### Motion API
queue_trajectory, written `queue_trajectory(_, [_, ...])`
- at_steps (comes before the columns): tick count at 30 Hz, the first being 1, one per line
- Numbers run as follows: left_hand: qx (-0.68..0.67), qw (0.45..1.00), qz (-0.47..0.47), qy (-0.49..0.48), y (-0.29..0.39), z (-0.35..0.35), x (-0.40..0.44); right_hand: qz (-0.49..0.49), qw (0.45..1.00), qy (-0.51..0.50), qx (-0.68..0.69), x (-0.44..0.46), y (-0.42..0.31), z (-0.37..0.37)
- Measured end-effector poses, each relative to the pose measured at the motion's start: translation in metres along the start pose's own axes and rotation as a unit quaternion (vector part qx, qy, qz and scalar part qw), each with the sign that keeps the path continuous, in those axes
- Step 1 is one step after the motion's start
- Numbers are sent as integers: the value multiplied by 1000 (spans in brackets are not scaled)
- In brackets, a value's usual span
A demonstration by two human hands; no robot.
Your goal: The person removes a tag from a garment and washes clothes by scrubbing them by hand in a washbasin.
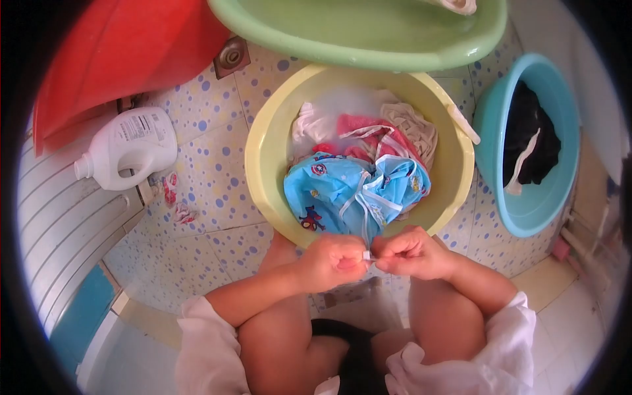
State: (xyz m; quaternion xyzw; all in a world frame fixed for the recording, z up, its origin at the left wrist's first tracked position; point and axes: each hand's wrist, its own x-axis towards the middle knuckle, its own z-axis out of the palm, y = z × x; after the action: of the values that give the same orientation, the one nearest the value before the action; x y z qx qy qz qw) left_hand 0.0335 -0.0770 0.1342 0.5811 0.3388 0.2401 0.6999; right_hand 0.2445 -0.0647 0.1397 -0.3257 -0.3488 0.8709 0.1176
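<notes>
Blue printed cloth (329,181) is pinched at its near end! | left hand (334,262), right hand (415,255): grips clamped on it | bulk heaped in yellow basin (268,145)

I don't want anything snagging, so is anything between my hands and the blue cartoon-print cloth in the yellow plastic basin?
Nothing visible. Your left hand and right hand pinch the near end of the blue cloth, by the near rim of the basin; the pink, white-edged cloth lies beyond it.
</notes>
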Motion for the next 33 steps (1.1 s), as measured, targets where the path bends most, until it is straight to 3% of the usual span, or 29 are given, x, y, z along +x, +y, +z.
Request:
queue_trajectory(2, [-17,999,-39,9,7,-4,3,-89,990,43,-100,5,-2,0])
queue_trajectory(5, [35,996,-82,17,12,-4,7,-124,977,79,-152,7,6,0])
queue_trajectory(7, [-52,994,-88,37,6,-3,4,-100,981,80,-142,7,3,0])
queue_trajectory(9, [-45,996,-72,38,7,-6,6,-79,984,81,-135,9,-3,0])
queue_trajectory(11, [-37,997,-59,39,10,-8,8,-38,997,72,17,13,-7,3])
queue_trajectory(14, [-68,994,-70,57,19,-9,14,-62,995,80,26,16,-16,2])
queue_trajectory(17, [19,989,-109,100,28,-9,17,-71,987,136,-43,13,-15,4])
queue_trajectory(19, [4,982,-100,159,24,-6,17,-76,985,148,-54,11,-18,6])
queue_trajectory(23, [-48,978,-134,155,29,-7,16,-84,975,186,-93,9,-24,8])
queue_trajectory(24, [-55,984,-85,145,31,-7,14,-84,974,188,-97,10,-26,9])
queue_trajectory(26, [-44,991,51,117,41,-9,14,-330,913,132,-200,9,-35,12])
queue_trajectory(28, [-34,979,191,64,65,-15,17,-413,903,22,-119,4,-56,21])
queue_trajectory(29, [-44,968,246,28,78,-19,19,-446,883,-31,-143,2,-69,25])
queue_trajectory(31, [21,946,168,-278,99,-37,12,-476,855,-145,-147,-1,-73,23])
queue_trajectory(33, [-43,932,197,-301,103,-31,16,-500,864,-31,-44,-5,-79,57])
